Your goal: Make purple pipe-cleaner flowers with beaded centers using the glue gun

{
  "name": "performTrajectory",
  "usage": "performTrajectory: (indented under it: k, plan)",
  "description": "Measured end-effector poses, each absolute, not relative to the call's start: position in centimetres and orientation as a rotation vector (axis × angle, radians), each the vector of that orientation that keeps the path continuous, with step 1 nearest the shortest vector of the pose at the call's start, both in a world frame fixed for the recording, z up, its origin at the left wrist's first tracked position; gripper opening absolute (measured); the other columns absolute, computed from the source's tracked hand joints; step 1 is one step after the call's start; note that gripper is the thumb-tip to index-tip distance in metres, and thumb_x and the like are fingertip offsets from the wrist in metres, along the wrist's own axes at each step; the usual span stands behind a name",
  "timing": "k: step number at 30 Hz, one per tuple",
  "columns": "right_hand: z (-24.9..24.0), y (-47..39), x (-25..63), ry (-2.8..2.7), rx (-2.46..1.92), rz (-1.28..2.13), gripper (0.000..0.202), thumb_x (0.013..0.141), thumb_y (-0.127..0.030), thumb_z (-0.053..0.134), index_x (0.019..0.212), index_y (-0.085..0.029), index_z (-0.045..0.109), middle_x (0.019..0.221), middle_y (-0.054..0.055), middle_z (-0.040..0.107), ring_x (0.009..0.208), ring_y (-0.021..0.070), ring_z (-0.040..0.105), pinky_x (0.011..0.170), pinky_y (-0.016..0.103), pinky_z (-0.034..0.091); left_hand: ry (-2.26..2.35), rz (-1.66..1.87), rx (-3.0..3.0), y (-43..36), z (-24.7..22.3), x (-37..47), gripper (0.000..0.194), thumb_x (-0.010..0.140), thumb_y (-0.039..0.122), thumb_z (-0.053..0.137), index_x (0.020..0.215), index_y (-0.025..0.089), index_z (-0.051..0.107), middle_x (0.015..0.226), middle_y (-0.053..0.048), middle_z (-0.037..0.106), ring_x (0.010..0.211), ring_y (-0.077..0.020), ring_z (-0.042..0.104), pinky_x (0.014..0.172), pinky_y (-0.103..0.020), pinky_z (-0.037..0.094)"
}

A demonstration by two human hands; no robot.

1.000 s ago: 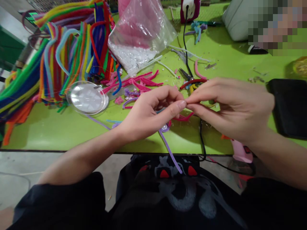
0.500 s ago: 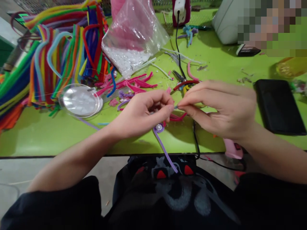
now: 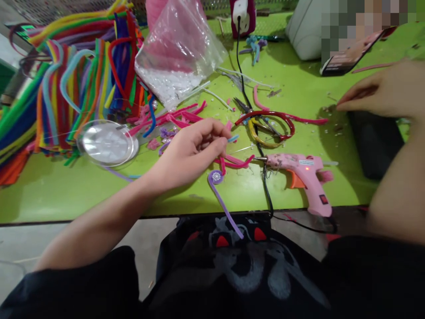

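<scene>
The left hand [image 3: 194, 153] pinches a light-blue fuzzy stem [image 3: 233, 138]; the right hand [image 3: 381, 95] is near a black rectangular device [image 3: 372, 146], its grasp impossible to tell; a pink glue gun [image 3: 305, 164] lies between the hands

One pink glue gun [image 3: 303, 165], one clear spool [image 3: 106, 144], one pair of pliers [image 3: 264, 113], one pearl-centred purple coil [image 3: 216, 177]

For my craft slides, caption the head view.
Left hand pinching a light-blue pipe cleaner, right hand apart, pink glue gun on green table.
</scene>
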State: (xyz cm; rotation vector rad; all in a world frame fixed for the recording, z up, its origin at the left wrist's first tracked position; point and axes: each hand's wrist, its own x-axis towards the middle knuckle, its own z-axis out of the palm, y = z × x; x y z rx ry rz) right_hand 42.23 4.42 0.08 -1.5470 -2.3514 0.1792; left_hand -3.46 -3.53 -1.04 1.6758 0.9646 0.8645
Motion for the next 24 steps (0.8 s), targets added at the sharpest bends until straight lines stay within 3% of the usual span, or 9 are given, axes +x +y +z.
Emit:
performTrajectory:
  k: [3, 6, 9, 11, 15, 19, 21, 24]
  plan:
    - [-0.5, 5.3, 42.6, -2.374, -1.698, 0.150, 0.048, 0.099, -0.066, 0.075, 0.104, -0.020, 0.087, 0.136, 0.011, 0.077, 0.103, 0.0154, 0.073, 0.082, 0.027, 0.056, 0.961, 0.859, 1.700, -3.8, -0.7, -3.4, 0.005, 0.101, 0.024, 0.069, 0.098, 0.021, 0.070, 0.079, 0.000, 0.066, 0.057, -0.0074, 0.050, 0.047, -0.023, 0.038]
    - [-0.9, 6.7, 42.4, -2.400, -1.952, 0.130, 0.062, 0.080, -0.078, 0.082, 0.083, -0.017, 0.088, 0.090, 0.008, 0.082, 0.059, 0.0053, 0.057, 0.055, 0.024, 0.037, 0.971, 0.860, 1.718, -3.9, -0.5, -3.4, 0.006, 0.101, 0.025, 0.068, 0.097, 0.020, 0.070, 0.080, 0.000, 0.067, 0.060, -0.0081, 0.053, 0.051, -0.022, 0.042]
    - [-1.3, 8.3, 41.9, -2.392, -2.223, 0.161, 0.068, 0.063, -0.084, 0.082, 0.068, -0.017, 0.085, 0.059, 0.001, 0.070, 0.040, -0.0001, 0.036, 0.048, 0.026, 0.017, 0.969, 0.838, 1.729, -3.9, -0.5, -3.3, 0.008, 0.101, 0.024, 0.067, 0.097, 0.018, 0.070, 0.082, -0.001, 0.069, 0.066, -0.0096, 0.060, 0.057, -0.023, 0.047]
    - [-1.5, 8.8, 41.5, -2.364, -2.337, 0.165, 0.068, 0.064, -0.083, 0.081, 0.071, -0.016, 0.086, 0.062, 0.000, 0.072, 0.040, -0.0017, 0.036, 0.049, 0.026, 0.015, 0.972, 0.831, 1.733, -3.8, -0.5, -3.3, 0.007, 0.101, 0.023, 0.066, 0.098, 0.018, 0.070, 0.081, -0.001, 0.069, 0.066, -0.0098, 0.061, 0.058, -0.023, 0.048]
    - [-1.6, 8.5, 41.3, -2.317, -2.405, 0.133, 0.050, 0.068, -0.067, 0.092, 0.081, -0.019, 0.089, 0.071, 0.000, 0.077, 0.042, -0.0018, 0.040, 0.051, 0.025, 0.023, 0.963, 0.841, 1.742, -3.8, -0.7, -3.4, 0.008, 0.101, 0.023, 0.067, 0.096, 0.019, 0.070, 0.083, -0.001, 0.069, 0.067, -0.0103, 0.062, 0.058, -0.024, 0.049]
    - [-1.6, 8.1, 41.3, -2.327, -2.336, 0.165, 0.029, 0.068, -0.044, 0.103, 0.069, -0.021, 0.086, 0.060, -0.001, 0.071, 0.043, 0.0024, 0.040, 0.051, 0.029, 0.027, 0.947, 0.859, 1.778, -3.7, -0.6, -3.5, 0.009, 0.101, 0.026, 0.070, 0.096, 0.018, 0.073, 0.084, -0.001, 0.070, 0.068, -0.0100, 0.060, 0.059, -0.024, 0.048]
    - [-1.5, 7.6, 40.1, -2.344, -2.071, 0.183, 0.029, 0.077, -0.044, 0.099, 0.068, -0.021, 0.084, 0.069, 0.002, 0.075, 0.050, 0.0046, 0.047, 0.055, 0.029, 0.033, 0.932, 0.877, 1.787, -3.8, -0.5, -3.4, 0.010, 0.101, 0.026, 0.072, 0.096, 0.018, 0.074, 0.085, -0.001, 0.072, 0.069, -0.0094, 0.060, 0.060, -0.023, 0.048]
    - [-1.0, 5.3, 36.5, -2.255, -1.602, 0.207, 0.040, 0.099, -0.056, 0.078, 0.082, -0.021, 0.085, 0.101, 0.007, 0.083, 0.073, 0.0091, 0.064, 0.068, 0.028, 0.045, 0.917, 0.927, 1.776, -3.9, -0.4, -3.3, 0.009, 0.100, 0.025, 0.073, 0.096, 0.017, 0.076, 0.088, -0.001, 0.075, 0.073, -0.0090, 0.062, 0.064, -0.021, 0.051]
